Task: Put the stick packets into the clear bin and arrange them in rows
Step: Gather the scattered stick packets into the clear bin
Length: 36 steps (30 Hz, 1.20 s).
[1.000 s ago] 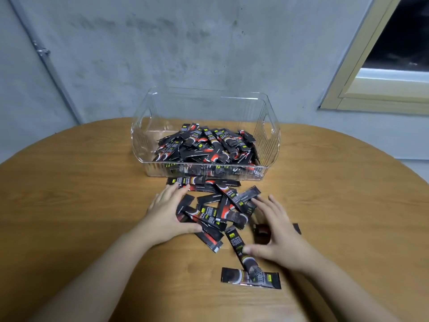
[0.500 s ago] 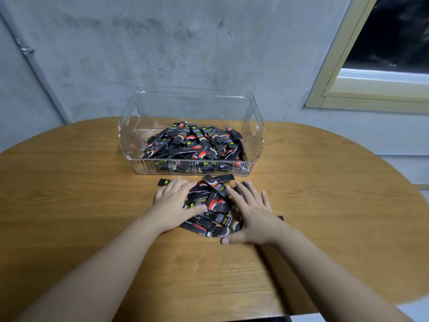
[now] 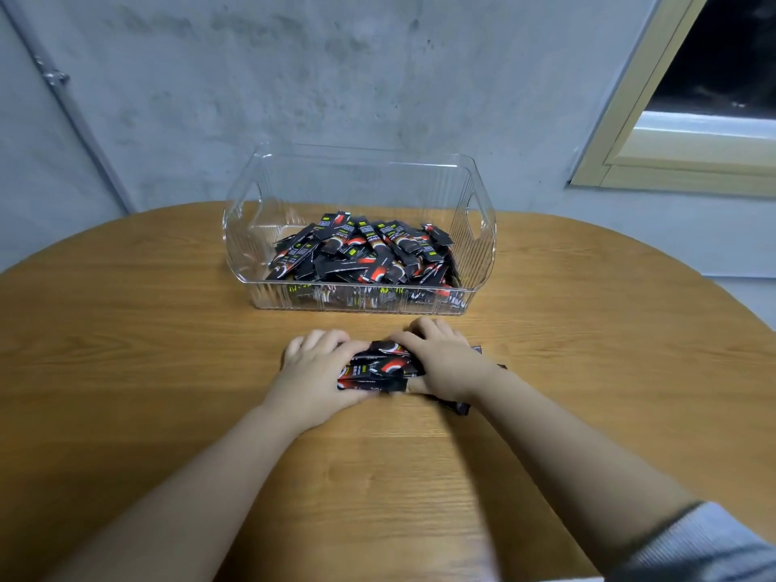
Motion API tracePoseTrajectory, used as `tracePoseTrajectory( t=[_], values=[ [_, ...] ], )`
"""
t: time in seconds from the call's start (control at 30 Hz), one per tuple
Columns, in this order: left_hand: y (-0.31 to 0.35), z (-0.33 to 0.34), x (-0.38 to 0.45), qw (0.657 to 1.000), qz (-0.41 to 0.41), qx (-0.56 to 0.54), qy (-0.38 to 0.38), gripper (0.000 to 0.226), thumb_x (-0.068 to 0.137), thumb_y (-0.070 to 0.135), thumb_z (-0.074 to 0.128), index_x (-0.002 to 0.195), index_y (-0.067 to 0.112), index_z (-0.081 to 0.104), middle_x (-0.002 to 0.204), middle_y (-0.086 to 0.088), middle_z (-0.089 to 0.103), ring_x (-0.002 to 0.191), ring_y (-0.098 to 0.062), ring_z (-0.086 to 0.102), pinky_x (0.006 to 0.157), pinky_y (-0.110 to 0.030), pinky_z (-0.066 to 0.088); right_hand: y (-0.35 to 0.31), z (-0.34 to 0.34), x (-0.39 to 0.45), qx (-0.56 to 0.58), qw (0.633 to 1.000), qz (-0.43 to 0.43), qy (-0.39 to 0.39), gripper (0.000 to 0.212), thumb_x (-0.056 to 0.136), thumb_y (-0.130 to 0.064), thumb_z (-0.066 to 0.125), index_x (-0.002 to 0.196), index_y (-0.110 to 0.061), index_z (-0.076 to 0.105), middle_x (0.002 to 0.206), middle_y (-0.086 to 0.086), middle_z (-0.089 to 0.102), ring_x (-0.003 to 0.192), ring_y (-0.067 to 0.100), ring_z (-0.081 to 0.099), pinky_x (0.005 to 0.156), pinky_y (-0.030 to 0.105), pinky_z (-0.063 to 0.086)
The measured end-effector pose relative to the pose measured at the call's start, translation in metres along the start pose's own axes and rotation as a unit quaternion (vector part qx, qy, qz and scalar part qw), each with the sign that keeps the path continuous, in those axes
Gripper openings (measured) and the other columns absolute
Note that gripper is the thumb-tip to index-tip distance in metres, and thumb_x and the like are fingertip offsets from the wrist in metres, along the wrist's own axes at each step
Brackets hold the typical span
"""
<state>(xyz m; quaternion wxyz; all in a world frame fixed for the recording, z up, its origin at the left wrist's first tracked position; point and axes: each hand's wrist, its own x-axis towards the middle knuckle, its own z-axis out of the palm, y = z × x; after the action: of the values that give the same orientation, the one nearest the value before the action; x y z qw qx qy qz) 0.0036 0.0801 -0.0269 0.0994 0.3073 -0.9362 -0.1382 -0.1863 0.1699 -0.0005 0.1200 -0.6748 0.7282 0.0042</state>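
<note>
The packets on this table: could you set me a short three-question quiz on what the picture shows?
1. True or false: both hands, left and right, grip a bundle of packets on the table.
2. Where does the bin stand? A) beyond the hands, nearer the wall B) between the hands and the person C) on the floor
3. Fill in: the packets in the bin lie in a loose ____, not yet in rows.

Key: 1 true. 2 A. 3 heap.
</note>
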Motion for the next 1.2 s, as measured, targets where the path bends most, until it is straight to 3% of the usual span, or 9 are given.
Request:
tracePoseTrajectory(
  t=[0.1,0.27,0.47,0.6,0.73,0.9,1.0,1.1,1.2],
  values=[
    [0.007,-0.003,0.001,0.999,0.008,0.037,0.017,0.053,0.084,0.04,0.063,0.133,0.029,0.048,0.12,0.009,0.052,0.117,-0.017,0.043,0.097,-0.032,0.03,-0.003,0.006,0.0,-0.014,0.998,0.004,0.054,0.056,0.091,-0.047,0.054,0.14,-0.024,0.039,0.129,0.005,0.04,0.121,0.025,0.035,0.098,0.039,0.034],
    [0.011,-0.011,0.004,0.996,0.014,0.082,-0.022,0.049,0.089,0.035,0.058,0.135,0.023,0.043,0.127,0.01,0.051,0.119,-0.011,0.047,0.095,-0.026,0.04,0.002,0.01,0.004,-0.026,0.995,-0.018,0.096,0.034,0.094,-0.024,0.052,0.124,-0.01,0.049,0.117,0.009,0.053,0.107,0.028,0.045,0.091,0.035,0.038],
    [0.003,-0.022,0.012,0.999,0.0,0.002,-0.039,0.034,0.092,0.022,0.057,0.124,0.017,0.05,0.121,0.004,0.056,0.108,-0.021,0.056,0.086,-0.035,0.044,0.006,0.003,0.01,0.008,0.993,-0.019,0.118,0.019,0.09,-0.011,0.056,0.107,-0.005,0.052,0.101,0.014,0.057,0.094,0.033,0.054,0.076,0.038,0.04],
    [0.004,-0.051,0.023,0.998,0.013,-0.032,0.044,0.032,0.086,0.016,0.066,0.116,0.012,0.056,0.11,-0.002,0.06,0.102,-0.023,0.058,0.083,-0.034,0.046,0.005,-0.025,0.015,0.045,0.984,-0.015,0.172,0.022,0.078,0.001,0.063,0.097,-0.004,0.054,0.091,0.012,0.058,0.086,0.031,0.055,0.073,0.04,0.042],
    [0.008,-0.096,0.053,0.99,0.019,-0.031,0.136,0.037,0.084,0.011,0.067,0.119,0.006,0.057,0.114,-0.008,0.061,0.103,-0.028,0.058,0.084,-0.037,0.046,-0.003,-0.08,0.028,0.075,0.963,-0.011,0.26,0.016,0.085,-0.007,0.063,0.099,-0.001,0.057,0.096,0.014,0.06,0.09,0.03,0.054,0.074,0.039,0.038],
    [-0.004,-0.116,0.1,0.984,-0.011,-0.017,0.178,0.032,0.088,0.015,0.062,0.119,0.01,0.053,0.115,-0.007,0.057,0.105,-0.029,0.054,0.075,-0.033,0.036,0.002,-0.112,0.07,0.089,0.957,0.047,0.271,0.021,0.09,-0.014,0.057,0.107,-0.001,0.054,0.105,0.019,0.06,0.098,0.035,0.054,0.072,0.036,0.033],
    [-0.014,-0.106,0.121,0.986,-0.053,-0.009,0.161,0.033,0.09,0.023,0.061,0.119,0.011,0.05,0.113,-0.008,0.055,0.104,-0.03,0.054,0.078,-0.037,0.041,0.007,-0.11,0.097,0.108,0.961,0.063,0.246,0.027,0.091,-0.019,0.06,0.11,-0.002,0.054,0.108,0.02,0.062,0.102,0.036,0.055,0.074,0.035,0.036],
    [-0.027,-0.09,0.128,0.988,-0.125,0.028,0.09,0.056,0.084,0.036,0.067,0.131,0.016,0.044,0.122,-0.008,0.05,0.117,-0.031,0.049,0.091,-0.042,0.042,0.013,-0.104,0.11,0.107,0.971,0.051,0.207,0.048,0.087,-0.031,0.068,0.123,-0.003,0.051,0.12,0.019,0.059,0.113,0.035,0.05,0.083,0.034,0.036],
    [-0.042,-0.077,0.118,0.985,-0.167,0.032,0.028,0.082,0.077,0.044,0.072,0.143,0.017,0.031,0.141,-0.008,0.039,0.131,-0.03,0.038,0.105,-0.045,0.037,0.02,-0.094,0.102,0.09,0.98,0.065,0.165,0.079,0.082,-0.051,0.065,0.143,-0.011,0.036,0.142,0.014,0.045,0.133,0.032,0.035,0.105,0.045,0.033]
  ],
)
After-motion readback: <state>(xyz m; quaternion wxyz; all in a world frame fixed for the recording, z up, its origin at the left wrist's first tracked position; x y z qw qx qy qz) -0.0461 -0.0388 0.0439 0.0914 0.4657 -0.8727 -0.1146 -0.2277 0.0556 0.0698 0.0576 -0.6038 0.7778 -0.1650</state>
